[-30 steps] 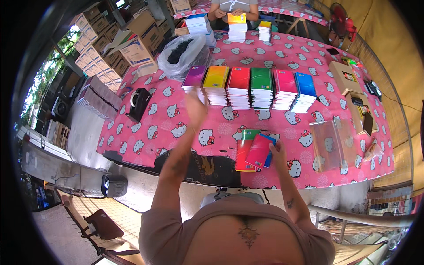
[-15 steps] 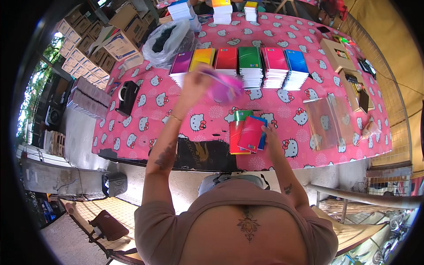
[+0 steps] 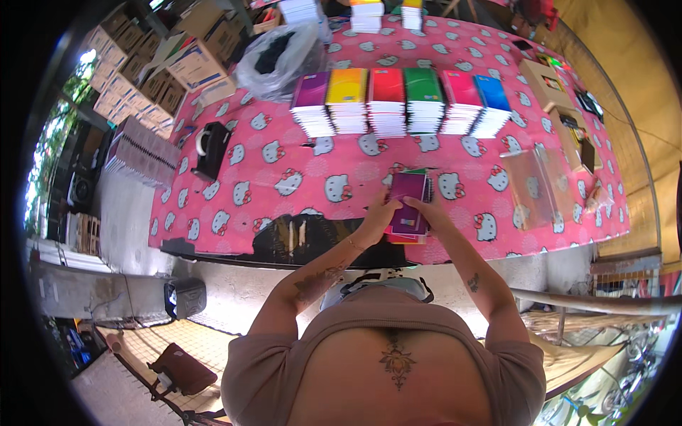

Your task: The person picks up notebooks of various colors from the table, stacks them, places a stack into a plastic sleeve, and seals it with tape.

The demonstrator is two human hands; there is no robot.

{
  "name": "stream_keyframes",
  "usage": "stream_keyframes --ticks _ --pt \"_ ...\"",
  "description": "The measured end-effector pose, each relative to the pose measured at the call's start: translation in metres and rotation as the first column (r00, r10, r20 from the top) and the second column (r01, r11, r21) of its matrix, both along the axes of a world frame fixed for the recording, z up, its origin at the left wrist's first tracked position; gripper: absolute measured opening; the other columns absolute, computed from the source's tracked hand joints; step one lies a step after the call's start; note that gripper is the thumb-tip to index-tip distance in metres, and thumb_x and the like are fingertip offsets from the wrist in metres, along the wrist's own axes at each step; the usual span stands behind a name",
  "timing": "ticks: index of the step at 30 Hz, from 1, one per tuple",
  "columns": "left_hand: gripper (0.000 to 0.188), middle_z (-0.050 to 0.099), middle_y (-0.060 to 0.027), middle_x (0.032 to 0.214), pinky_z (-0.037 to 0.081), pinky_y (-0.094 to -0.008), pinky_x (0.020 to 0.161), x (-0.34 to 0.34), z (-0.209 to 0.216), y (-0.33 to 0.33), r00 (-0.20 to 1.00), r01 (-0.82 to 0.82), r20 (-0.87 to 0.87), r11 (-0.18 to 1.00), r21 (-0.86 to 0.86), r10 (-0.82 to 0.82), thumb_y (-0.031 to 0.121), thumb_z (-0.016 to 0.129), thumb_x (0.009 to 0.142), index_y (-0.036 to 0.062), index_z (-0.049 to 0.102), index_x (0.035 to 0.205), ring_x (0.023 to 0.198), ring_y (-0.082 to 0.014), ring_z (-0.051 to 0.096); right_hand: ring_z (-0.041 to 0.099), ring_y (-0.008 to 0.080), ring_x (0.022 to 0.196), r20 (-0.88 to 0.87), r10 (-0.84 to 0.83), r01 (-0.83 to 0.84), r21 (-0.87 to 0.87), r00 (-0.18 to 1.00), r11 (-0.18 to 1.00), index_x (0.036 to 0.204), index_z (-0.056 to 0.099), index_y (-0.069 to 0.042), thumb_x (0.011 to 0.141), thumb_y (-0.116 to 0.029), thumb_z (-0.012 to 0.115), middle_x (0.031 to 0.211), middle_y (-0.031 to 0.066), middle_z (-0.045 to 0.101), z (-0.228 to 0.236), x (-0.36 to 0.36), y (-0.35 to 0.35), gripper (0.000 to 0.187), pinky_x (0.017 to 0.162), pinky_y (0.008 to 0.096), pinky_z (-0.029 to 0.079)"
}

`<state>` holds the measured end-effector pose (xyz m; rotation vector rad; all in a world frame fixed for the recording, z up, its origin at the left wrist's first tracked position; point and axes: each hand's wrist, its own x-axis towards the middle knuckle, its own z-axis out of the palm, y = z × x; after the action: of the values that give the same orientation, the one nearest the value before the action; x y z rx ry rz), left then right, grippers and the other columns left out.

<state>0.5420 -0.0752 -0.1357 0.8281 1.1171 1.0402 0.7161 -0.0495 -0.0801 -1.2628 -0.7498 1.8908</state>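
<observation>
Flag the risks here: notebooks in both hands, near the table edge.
1. The held stack looks uneven, with green and red covers jutting out from under the purple one; a notebook might slip out.
2. It sits close to the table's front edge, so anything dropped may go to the floor.
3. Both hands, left and right, are occupied; neither is free to catch.

Lower notebooks (image 3: pixel 406 237) under the purple one (image 3: pixel 407 200), far stacks (image 3: pixel 368 13) cut by the top edge.

A small stack of notebooks (image 3: pixel 408 206), purple cover uppermost, lies flat near the table's front edge.
</observation>
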Motion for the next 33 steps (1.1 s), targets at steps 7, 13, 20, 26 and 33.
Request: stream_keyframes --ticks 7,13,20,26,33 --pt "0.089 0.029 -0.0193 0.158 0.022 -0.0572 0.118 -0.12 0.074 -0.081 0.466 0.691 -0.859 0.518 0.504 0.213 0.011 0.074 0.072 0.0109 0.034 0.152 0.143 -0.0466 0.03 0.072 0.0234 0.09 -0.259 0.162 -0.217 -0.2 0.952 0.955 0.124 0.055 0.0 0.085 -0.017 0.075 0.104 0.0131 0.069 0.021 -0.045 -0.022 0.047 0.077 0.0407 0.063" --pt "0.072 0.045 -0.021 0.139 0.033 -0.0496 0.113 -0.17 0.062 -0.08 0.824 0.459 -0.551 0.415 0.786 0.132 0.005 0.078 0.071 0.0081 0.042 0.133 0.136 -0.0383 0.042 0.053 0.0248 0.127 -0.33 0.084 -0.011 0.216 0.94 0.976 0.149 0.033 -0.003 0.086 -0.035 0.077 0.142 0.0174 0.049 0.021 -0.12 -0.071 0.083 0.104 0.0409 0.045" --pt "0.094 0.052 -0.0142 0.129 0.047 -0.0369 0.1 -0.19 -0.004 -0.068 0.963 0.262 -0.188 0.841 0.474 -0.194 0.007 0.084 0.072 0.0068 0.025 0.145 0.122 -0.0243 0.054 0.038 0.0247 0.138 0.035 0.019 -0.038 0.687 0.999 0.726 0.158 0.018 -0.01 0.069 -0.039 0.09 0.151 0.0139 0.036 -0.037 -0.167 -0.105 0.118 0.113 0.0412 0.034" --pt "0.107 0.046 -0.0147 0.138 0.045 -0.0394 0.105 -0.193 -0.002 -0.063 0.951 0.279 -0.294 0.692 0.666 -0.1 0.016 0.089 0.073 0.0085 0.017 0.151 0.128 -0.0259 0.051 0.042 0.025 0.136 0.039 -0.171 0.082 0.762 0.985 0.643 0.157 0.021 -0.009 0.063 -0.021 0.094 0.15 0.0126 0.039 -0.048 -0.189 -0.109 0.119 0.112 0.0404 0.037" --pt "0.098 0.052 -0.0156 0.133 0.047 -0.0408 0.102 -0.188 0.001 -0.055 0.945 0.322 -0.234 0.771 0.55 -0.227 0.016 0.09 0.068 0.0064 0.027 0.143 0.126 -0.0272 0.054 0.049 0.0249 0.128 0.049 -0.14 0.061 0.724 0.989 0.687 0.151 0.026 -0.007 0.066 -0.018 0.092 0.136 0.0125 0.049 -0.036 -0.189 -0.098 0.109 0.109 0.0399 0.04"
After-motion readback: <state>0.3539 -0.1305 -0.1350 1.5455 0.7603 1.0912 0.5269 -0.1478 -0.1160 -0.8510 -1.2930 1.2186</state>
